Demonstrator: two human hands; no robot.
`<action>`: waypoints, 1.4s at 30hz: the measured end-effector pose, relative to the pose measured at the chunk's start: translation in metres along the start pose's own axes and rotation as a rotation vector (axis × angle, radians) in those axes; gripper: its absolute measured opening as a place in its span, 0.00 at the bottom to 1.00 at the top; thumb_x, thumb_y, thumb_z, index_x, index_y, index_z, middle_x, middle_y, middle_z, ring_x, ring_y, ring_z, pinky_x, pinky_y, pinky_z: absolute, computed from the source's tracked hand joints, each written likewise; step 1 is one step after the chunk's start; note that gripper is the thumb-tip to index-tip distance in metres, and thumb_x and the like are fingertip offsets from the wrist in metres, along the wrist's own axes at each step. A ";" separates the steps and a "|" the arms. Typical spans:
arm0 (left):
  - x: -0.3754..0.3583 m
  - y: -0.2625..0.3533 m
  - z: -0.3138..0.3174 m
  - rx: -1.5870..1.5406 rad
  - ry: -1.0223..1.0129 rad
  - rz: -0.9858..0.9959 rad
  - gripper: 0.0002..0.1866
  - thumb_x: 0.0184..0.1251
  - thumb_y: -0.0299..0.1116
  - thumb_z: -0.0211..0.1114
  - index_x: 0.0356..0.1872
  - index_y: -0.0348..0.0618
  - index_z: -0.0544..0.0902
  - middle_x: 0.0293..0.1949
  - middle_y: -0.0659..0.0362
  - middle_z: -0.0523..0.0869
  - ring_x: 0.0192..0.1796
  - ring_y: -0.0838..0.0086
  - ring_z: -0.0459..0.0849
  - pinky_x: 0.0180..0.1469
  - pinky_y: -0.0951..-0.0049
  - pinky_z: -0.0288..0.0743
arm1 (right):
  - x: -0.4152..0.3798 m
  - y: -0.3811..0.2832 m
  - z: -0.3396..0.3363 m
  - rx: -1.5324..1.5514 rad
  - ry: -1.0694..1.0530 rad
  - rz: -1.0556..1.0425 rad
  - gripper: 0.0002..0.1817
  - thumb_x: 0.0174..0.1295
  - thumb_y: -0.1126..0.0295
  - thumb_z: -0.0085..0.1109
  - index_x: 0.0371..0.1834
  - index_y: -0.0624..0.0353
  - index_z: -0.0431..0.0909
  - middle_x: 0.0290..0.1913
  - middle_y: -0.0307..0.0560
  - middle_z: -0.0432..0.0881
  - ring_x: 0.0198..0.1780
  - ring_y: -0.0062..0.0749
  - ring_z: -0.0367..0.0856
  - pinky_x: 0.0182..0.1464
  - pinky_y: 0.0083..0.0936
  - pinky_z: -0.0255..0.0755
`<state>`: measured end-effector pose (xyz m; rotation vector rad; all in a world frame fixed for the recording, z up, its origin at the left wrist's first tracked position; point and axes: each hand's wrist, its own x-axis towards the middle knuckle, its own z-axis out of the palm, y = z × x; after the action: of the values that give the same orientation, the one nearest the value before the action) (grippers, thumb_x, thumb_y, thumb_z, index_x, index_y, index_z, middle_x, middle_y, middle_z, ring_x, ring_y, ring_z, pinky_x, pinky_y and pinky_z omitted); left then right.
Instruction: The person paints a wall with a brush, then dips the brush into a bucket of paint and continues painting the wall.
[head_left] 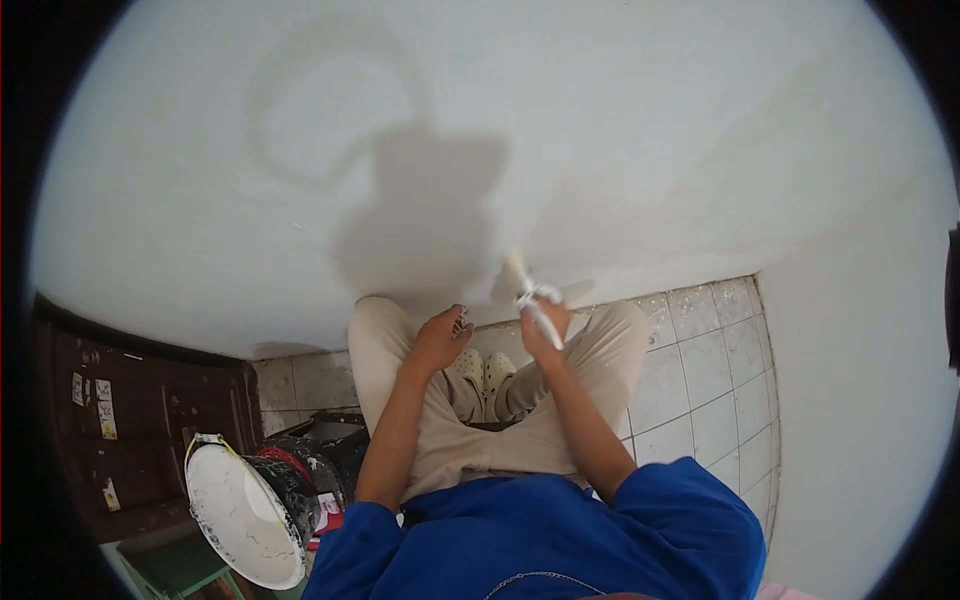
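Observation:
My right hand [545,318], spotted with white paint, is closed round a paint brush [541,322]. The pale bristles point up at the lower part of the white wall [620,130], and the white handle slants down toward my wrist. Beside my left knee, my left hand [443,338] has curled fingers with paint smears on them. Whether anything small lies inside those fingers is hidden. Both forearms reach forward over my thighs.
A paint-spattered bucket [235,515] with white inside stands at the lower left, near a dark brown door [140,425] with stickers and a green frame [180,565]. Tiled floor [690,375] with white specks runs along the wall to a corner at the right.

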<state>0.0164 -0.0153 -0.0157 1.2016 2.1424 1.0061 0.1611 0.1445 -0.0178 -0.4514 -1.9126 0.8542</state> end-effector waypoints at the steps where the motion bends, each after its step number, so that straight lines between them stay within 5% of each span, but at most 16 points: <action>1: -0.001 0.005 -0.003 -0.010 -0.013 -0.020 0.18 0.68 0.38 0.63 0.49 0.33 0.76 0.38 0.43 0.85 0.42 0.50 0.84 0.45 0.56 0.76 | -0.008 -0.004 -0.004 0.022 0.036 0.114 0.05 0.58 0.81 0.61 0.36 0.66 0.85 0.41 0.53 0.84 0.38 0.38 0.83 0.41 0.31 0.76; 3: -0.001 0.004 -0.011 0.006 -0.022 -0.012 0.19 0.68 0.38 0.62 0.50 0.33 0.77 0.39 0.43 0.85 0.43 0.48 0.84 0.46 0.54 0.76 | -0.016 -0.015 -0.002 0.073 0.134 0.342 0.04 0.58 0.81 0.62 0.35 0.66 0.85 0.39 0.54 0.84 0.39 0.39 0.83 0.41 0.33 0.76; 5: -0.002 0.001 -0.002 0.012 0.003 0.027 0.18 0.68 0.38 0.63 0.50 0.34 0.77 0.39 0.43 0.85 0.43 0.49 0.84 0.46 0.55 0.76 | 0.040 -0.035 -0.018 -0.054 0.207 -0.101 0.03 0.59 0.80 0.63 0.34 0.66 0.85 0.36 0.55 0.84 0.39 0.42 0.82 0.40 0.35 0.75; 8: 0.001 0.004 -0.002 -0.043 -0.036 0.004 0.18 0.68 0.38 0.63 0.51 0.34 0.77 0.38 0.44 0.86 0.43 0.50 0.85 0.46 0.56 0.76 | 0.103 -0.115 -0.042 -0.206 0.378 -0.107 0.02 0.59 0.78 0.64 0.33 0.65 0.85 0.33 0.54 0.83 0.38 0.44 0.81 0.40 0.36 0.74; 15: 0.006 0.007 -0.001 -0.019 -0.036 -0.019 0.18 0.67 0.38 0.63 0.51 0.35 0.77 0.37 0.45 0.86 0.41 0.50 0.84 0.45 0.57 0.76 | 0.047 -0.042 -0.007 -0.118 0.185 -0.108 0.04 0.60 0.78 0.62 0.34 0.65 0.85 0.32 0.53 0.82 0.37 0.44 0.80 0.43 0.34 0.73; 17: 0.003 -0.002 0.002 0.005 -0.010 -0.008 0.18 0.68 0.38 0.63 0.51 0.35 0.77 0.37 0.45 0.86 0.41 0.50 0.84 0.45 0.57 0.76 | -0.014 0.006 0.000 0.004 0.133 0.099 0.04 0.60 0.79 0.61 0.35 0.64 0.85 0.32 0.52 0.83 0.37 0.42 0.80 0.43 0.34 0.73; 19: -0.005 0.003 -0.001 -0.004 -0.023 -0.039 0.18 0.68 0.38 0.62 0.50 0.35 0.77 0.37 0.45 0.86 0.41 0.49 0.84 0.45 0.57 0.76 | -0.022 0.003 -0.004 0.049 0.116 0.202 0.04 0.60 0.80 0.60 0.35 0.65 0.85 0.32 0.52 0.83 0.36 0.41 0.80 0.43 0.33 0.73; 25: 0.000 0.000 0.000 -0.052 -0.009 0.019 0.17 0.68 0.38 0.62 0.48 0.35 0.76 0.37 0.44 0.85 0.41 0.49 0.84 0.45 0.55 0.75 | 0.091 -0.086 -0.042 -0.095 0.345 0.000 0.07 0.63 0.72 0.67 0.38 0.65 0.83 0.35 0.46 0.83 0.36 0.30 0.79 0.40 0.27 0.73; 29: 0.004 0.003 0.000 -0.048 -0.012 0.033 0.17 0.68 0.38 0.62 0.48 0.35 0.76 0.37 0.44 0.85 0.41 0.48 0.83 0.44 0.54 0.75 | 0.125 -0.140 -0.057 -0.065 0.460 -0.072 0.05 0.63 0.73 0.66 0.36 0.65 0.83 0.35 0.50 0.83 0.36 0.36 0.80 0.39 0.28 0.72; 32: 0.007 -0.003 0.001 -0.030 -0.010 0.024 0.16 0.68 0.38 0.62 0.47 0.35 0.76 0.37 0.44 0.85 0.41 0.48 0.84 0.44 0.55 0.75 | 0.086 -0.088 -0.024 -0.273 0.341 -0.053 0.04 0.63 0.75 0.63 0.36 0.65 0.84 0.34 0.52 0.83 0.36 0.42 0.81 0.41 0.32 0.73; 34: 0.004 0.005 -0.004 -0.045 -0.002 0.012 0.16 0.68 0.37 0.62 0.47 0.35 0.76 0.36 0.44 0.85 0.40 0.48 0.84 0.44 0.55 0.75 | 0.037 -0.034 0.003 -0.097 0.245 -0.066 0.05 0.64 0.75 0.60 0.37 0.64 0.84 0.34 0.53 0.83 0.37 0.45 0.81 0.43 0.35 0.73; 36: 0.001 0.010 -0.007 -0.039 -0.003 -0.009 0.15 0.68 0.37 0.62 0.47 0.35 0.76 0.36 0.45 0.85 0.40 0.51 0.84 0.44 0.57 0.76 | -0.018 -0.002 0.008 0.020 0.072 0.212 0.06 0.60 0.77 0.61 0.39 0.63 0.85 0.35 0.52 0.83 0.41 0.42 0.82 0.41 0.33 0.73; 42: -0.003 0.011 -0.007 -0.024 -0.019 -0.017 0.15 0.69 0.36 0.63 0.46 0.35 0.76 0.36 0.46 0.85 0.40 0.54 0.85 0.45 0.60 0.77 | 0.069 -0.078 -0.030 -0.152 0.389 0.171 0.05 0.66 0.78 0.58 0.40 0.67 0.83 0.36 0.51 0.85 0.41 0.37 0.83 0.47 0.32 0.76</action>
<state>0.0188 -0.0163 -0.0029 1.1745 2.1165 1.0066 0.1580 0.1454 0.0904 -0.8209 -1.5978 0.6729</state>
